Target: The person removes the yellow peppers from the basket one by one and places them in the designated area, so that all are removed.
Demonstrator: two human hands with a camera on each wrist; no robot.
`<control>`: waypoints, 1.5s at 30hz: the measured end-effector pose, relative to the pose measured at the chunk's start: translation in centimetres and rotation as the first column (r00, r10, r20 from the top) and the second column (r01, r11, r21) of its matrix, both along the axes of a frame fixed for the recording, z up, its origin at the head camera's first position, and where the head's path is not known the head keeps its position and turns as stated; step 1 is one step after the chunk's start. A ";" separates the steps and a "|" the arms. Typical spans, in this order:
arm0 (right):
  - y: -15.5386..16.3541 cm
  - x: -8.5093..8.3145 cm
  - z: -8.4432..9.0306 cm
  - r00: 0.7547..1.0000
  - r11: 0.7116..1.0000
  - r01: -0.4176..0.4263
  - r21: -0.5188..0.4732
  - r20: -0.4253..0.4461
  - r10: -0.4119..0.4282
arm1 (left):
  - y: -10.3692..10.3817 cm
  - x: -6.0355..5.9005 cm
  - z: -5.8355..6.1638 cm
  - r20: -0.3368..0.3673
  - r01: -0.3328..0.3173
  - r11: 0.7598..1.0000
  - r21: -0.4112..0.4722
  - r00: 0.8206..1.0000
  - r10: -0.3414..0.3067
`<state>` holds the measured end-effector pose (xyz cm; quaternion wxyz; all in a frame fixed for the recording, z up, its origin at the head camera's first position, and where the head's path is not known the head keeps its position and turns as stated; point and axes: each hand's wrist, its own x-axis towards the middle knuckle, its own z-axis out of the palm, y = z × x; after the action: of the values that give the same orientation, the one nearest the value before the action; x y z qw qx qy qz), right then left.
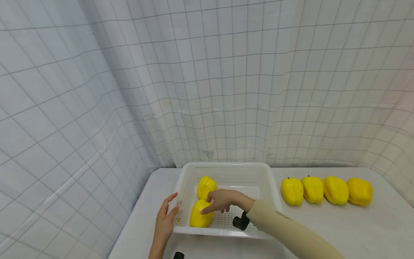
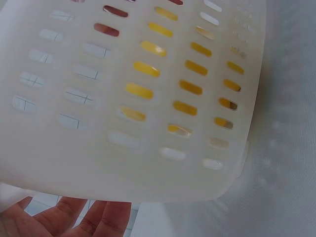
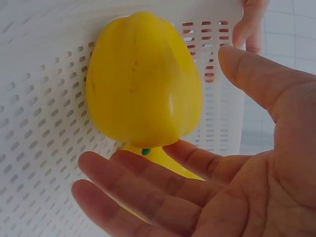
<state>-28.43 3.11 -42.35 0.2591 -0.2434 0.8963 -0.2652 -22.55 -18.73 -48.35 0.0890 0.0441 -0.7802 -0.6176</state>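
Observation:
A white perforated plastic basket point(image 1: 226, 165) stands in front of me with two yellow bell peppers along its left side, one nearer point(image 1: 198, 218) and one farther back point(image 1: 205, 185). My left hand point(image 1: 164, 223) grips the basket's left rim, and its fingers point(image 2: 111, 219) show past the wall's edge in the left wrist view. Inside the basket, my right hand point(image 1: 223, 199) is at the peppers with fingers spread and thumb apart. In the right wrist view one fingertip lies right at the end of a pepper point(image 3: 143, 79), with a green stem just below.
To the right of the basket, several more yellow bell peppers point(image 1: 336, 190) lie in a row on the white table point(image 1: 323, 230). A white gridded curtain point(image 1: 220, 90) hangs behind the table and along its left side. A black wrist device point(image 1: 241, 221) hangs below my right wrist.

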 end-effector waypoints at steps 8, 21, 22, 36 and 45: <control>-0.9 0.1 0.1 1.000 0.999 0.018 0.040 0.003 -0.018 | -0.1 -0.1 0.0 0.007 0.006 1.000 0.004 1.000 -0.006; -2.0 0.1 -0.7 0.999 0.989 0.041 0.141 0.001 -0.041 | -0.1 -0.1 -0.2 0.005 0.010 1.000 0.006 1.000 -0.010; -2.0 0.2 -0.8 0.999 0.987 0.043 0.152 -0.003 -0.043 | -0.1 -0.2 -0.2 0.006 0.011 1.000 0.005 1.000 -0.011; -2.6 0.3 -1.1 0.996 0.988 0.075 0.135 0.026 -0.079 | 0.0 -0.1 -0.2 0.017 -0.001 1.000 -0.003 1.000 0.001; -2.5 0.1 -1.2 0.996 0.992 0.053 0.112 0.072 -0.061 | -0.2 -0.2 -0.2 -0.001 -0.004 1.000 -0.002 1.000 0.004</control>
<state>-28.28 0.57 -43.56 0.2980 -0.1929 0.9057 -0.2318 -22.73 -18.89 -48.59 0.0908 0.0451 -0.7808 -0.6165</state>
